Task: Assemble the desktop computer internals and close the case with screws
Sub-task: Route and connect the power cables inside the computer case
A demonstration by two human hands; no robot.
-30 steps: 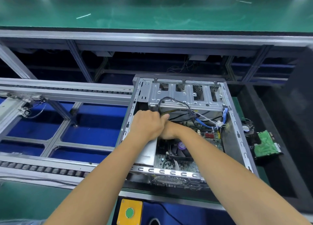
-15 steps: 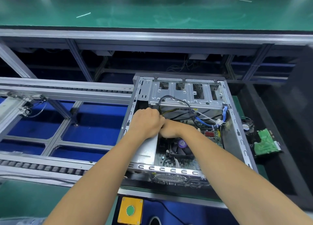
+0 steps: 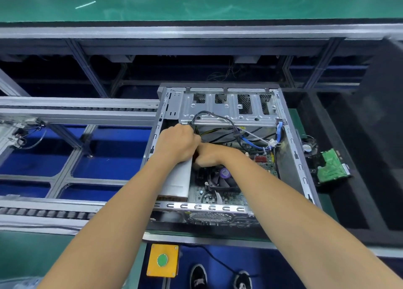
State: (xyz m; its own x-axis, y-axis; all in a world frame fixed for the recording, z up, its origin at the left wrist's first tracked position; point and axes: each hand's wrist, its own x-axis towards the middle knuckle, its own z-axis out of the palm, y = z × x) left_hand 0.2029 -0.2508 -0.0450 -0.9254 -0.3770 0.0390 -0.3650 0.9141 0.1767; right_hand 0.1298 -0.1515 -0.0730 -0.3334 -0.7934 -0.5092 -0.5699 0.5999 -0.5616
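Observation:
An open desktop case (image 3: 205, 207) lies on its side in front of me. Inside it are a silver power supply (image 3: 178, 179) on the left, a motherboard with a CPU fan (image 3: 222, 177), and a metal drive cage (image 3: 229, 107) at the far end. Black and yellow cables (image 3: 218, 127) loop under the cage, and a blue data cable (image 3: 279, 131) hangs at the right. My left hand (image 3: 177, 145) is clenched at the far end of the power supply, where the cables start. My right hand (image 3: 209, 155) presses against it, its fingers hidden.
A hard drive with a green circuit board (image 3: 331, 169) lies on the black surface right of the case. Roller conveyor rails (image 3: 76, 114) run off to the left. A yellow box with a green button (image 3: 162, 260) hangs below the bench edge. A green bench (image 3: 196, 1) spans the back.
Both hands stay pressed together at the same spot in the case, with only small shifts. The view has moved slightly.

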